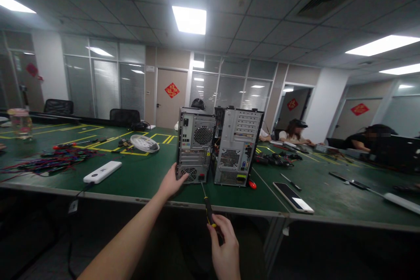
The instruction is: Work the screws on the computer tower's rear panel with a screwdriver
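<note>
Two desktop computer cases stand upright side by side on the green table, rear panels toward me. My left hand grips the lower left edge of the left computer case, its thumb across the back near the bottom fan grille. Between the fingers of my right hand is the yellow-and-black handle of a screwdriver. Its thin shaft points up to the case's bottom edge, close to the black power socket; whether the tip touches a screw is too small to tell. The second computer case stands just to the right, untouched.
A white power bank, a heap of thin wires and a round white dish lie to the left. A phone, a small screwdriver and black cables lie right. Other people sit across the table.
</note>
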`<state>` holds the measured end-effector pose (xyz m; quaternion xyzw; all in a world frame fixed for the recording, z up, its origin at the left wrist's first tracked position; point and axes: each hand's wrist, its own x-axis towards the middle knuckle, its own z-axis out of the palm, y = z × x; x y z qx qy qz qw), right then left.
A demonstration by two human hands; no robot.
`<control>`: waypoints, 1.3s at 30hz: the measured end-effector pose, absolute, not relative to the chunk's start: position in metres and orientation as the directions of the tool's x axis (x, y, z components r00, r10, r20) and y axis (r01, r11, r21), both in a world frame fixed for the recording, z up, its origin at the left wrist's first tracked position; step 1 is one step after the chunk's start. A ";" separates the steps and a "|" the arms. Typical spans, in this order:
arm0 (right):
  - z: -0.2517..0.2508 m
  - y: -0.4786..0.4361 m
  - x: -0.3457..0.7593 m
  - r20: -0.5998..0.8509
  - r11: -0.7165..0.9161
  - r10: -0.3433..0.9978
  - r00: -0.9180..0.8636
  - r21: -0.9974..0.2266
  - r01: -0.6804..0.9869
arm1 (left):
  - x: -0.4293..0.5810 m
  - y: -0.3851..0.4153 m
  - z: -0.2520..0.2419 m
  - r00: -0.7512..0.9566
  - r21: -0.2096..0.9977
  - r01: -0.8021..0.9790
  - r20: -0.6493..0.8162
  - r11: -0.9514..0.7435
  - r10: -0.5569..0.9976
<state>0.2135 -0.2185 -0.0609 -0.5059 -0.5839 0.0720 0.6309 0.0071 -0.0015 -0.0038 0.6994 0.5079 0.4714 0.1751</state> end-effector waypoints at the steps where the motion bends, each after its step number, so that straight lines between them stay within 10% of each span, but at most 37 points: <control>1: -0.060 -0.219 0.213 0.667 0.475 0.680 0.304 -0.717 0.510 | 0.007 -0.002 -0.003 0.041 0.725 0.544 0.480 -0.423 0.876; 39: -0.062 -0.219 0.213 0.652 0.453 0.691 0.311 -0.726 0.517 | 0.007 -0.005 0.000 0.044 0.728 0.549 0.465 -0.410 0.884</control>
